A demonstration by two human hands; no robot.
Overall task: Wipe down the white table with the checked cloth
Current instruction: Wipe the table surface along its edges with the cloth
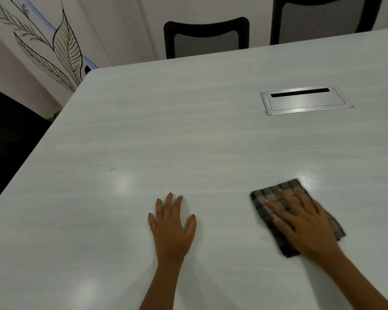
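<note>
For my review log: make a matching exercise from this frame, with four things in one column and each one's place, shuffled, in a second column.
Things
1. left hand
2. right hand
3. metal hatch
4. lower black chair

Places
A. beyond the far edge of the table
B. flat on the checked cloth
C. flat on the bare tabletop
D. set flush into the tabletop

Pairs: 1-C, 2-B, 3-D, 4-A
</note>
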